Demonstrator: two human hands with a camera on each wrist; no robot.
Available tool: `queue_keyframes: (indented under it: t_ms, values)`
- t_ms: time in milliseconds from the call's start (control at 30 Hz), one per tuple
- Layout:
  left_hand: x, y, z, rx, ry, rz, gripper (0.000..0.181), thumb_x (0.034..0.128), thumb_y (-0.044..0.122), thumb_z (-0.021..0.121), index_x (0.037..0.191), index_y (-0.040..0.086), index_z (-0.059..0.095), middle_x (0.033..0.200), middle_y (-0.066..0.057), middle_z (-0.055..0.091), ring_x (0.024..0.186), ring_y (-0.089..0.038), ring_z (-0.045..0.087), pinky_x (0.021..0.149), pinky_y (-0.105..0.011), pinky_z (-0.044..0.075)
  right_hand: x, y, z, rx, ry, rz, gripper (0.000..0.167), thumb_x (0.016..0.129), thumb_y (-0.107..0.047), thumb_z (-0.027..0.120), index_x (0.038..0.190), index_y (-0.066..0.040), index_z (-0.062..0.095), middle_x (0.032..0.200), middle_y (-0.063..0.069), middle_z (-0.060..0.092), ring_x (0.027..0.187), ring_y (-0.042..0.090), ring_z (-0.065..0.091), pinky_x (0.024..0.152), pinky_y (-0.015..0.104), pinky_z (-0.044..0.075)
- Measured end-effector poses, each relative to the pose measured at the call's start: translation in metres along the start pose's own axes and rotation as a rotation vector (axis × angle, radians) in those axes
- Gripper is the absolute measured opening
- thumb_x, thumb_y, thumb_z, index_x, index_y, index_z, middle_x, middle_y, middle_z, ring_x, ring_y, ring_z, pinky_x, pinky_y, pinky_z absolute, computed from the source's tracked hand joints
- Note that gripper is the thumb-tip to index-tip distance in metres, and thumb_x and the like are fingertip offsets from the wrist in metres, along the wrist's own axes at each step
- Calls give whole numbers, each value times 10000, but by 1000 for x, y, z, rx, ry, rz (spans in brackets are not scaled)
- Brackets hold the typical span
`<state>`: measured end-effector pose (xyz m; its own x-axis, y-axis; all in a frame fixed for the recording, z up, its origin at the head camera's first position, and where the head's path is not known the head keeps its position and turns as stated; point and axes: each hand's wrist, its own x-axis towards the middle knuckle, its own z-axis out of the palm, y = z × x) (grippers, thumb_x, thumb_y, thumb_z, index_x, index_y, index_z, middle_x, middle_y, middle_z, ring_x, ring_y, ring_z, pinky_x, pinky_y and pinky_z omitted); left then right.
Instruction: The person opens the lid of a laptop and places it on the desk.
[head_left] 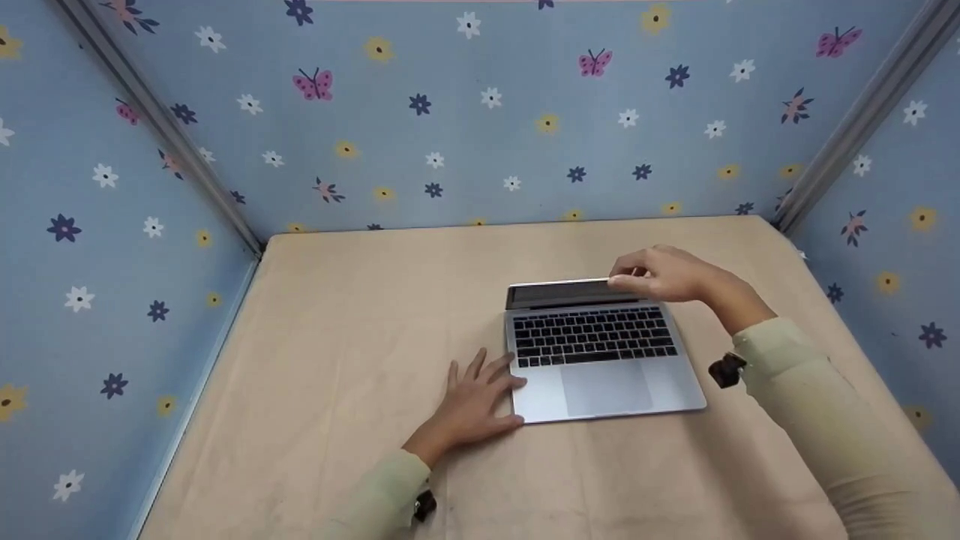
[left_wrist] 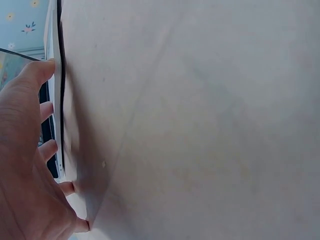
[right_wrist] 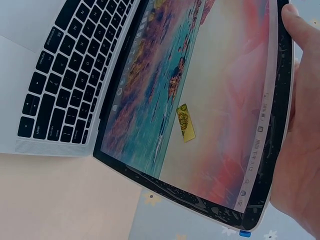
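Observation:
A silver laptop (head_left: 604, 386) with black keys lies on the cloth-covered surface, its screen (head_left: 559, 294) raised. At the screen's top edge, my right hand (head_left: 667, 275) pinches the rim near the right corner. The right wrist view has the thumb (right_wrist: 300, 25) on the front bezel and the rest of that hand behind the lid; the display is lit with a seaside picture. My left hand (head_left: 472, 405) lies with spread fingers against the base's left edge, some fingertips on the palm rest. Seen from the left wrist, its thumb (left_wrist: 40, 72) touches the base's edge.
A beige cloth (head_left: 360, 337) covers the table on all sides of the laptop. Blue flowered panels (head_left: 480, 120) enclose the back and both sides, with grey posts (head_left: 862, 112) at the back corners. A small gold rectangle (right_wrist: 185, 122) shows on the screen.

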<state>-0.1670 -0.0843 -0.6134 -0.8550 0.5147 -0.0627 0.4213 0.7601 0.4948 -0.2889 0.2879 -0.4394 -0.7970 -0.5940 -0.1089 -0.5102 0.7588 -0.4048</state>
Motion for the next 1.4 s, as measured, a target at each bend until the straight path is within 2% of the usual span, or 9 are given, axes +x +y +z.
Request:
queue_keyframes:
  t_ms: [200,433,600,833,1167,1400]
  values:
    - [0,0,0,1,0,1,639,986,661,717,1516,306,679,1840,-29,412,1745,-524,244,1279,-930,165,3,1,-2,-23,28,17,372,1134,-461,621,1205,-168,839,1110,50,845,968,214,740,899,505,610]
    - [1,1,-1,-2,-1,9,624,991,646,719,1514,307,677,1845,-26,405,1746,-525,244,1280,-929,164,3,-1,-6,-46,55,93,419,1111,-537,644,1208,-176,832,1103,59,845,958,225,755,861,490,628]
    - [0,2,-1,-6,-3,3,623,988,641,725,1513,308,679,1845,-24,405,1746,-524,243,1284,-927,162,5,-5,-10,-88,91,135,484,1097,-581,651,1213,-145,829,1069,80,848,872,219,742,761,435,591]
    - [-1,2,-1,-6,3,6,610,988,634,737,1501,309,685,1844,-16,406,1745,-522,248,1286,-923,164,5,-7,-12,-105,119,190,496,1085,-593,663,1228,-142,810,1047,120,833,835,227,714,717,378,534]
    - [-2,-1,1,-10,8,6,617,982,634,735,1507,312,691,1842,-18,407,1747,-517,245,1290,-919,160,9,-7,-11,-123,161,211,498,1085,-611,659,1177,-142,798,1104,145,835,828,253,721,714,423,554]
    - [-1,0,0,-16,-5,-13,630,980,645,731,1516,319,680,1844,-19,403,1755,-505,230,1308,-904,142,11,-7,-11,-128,182,228,499,1083,-629,650,1158,-155,786,1108,139,819,841,262,703,677,354,481]
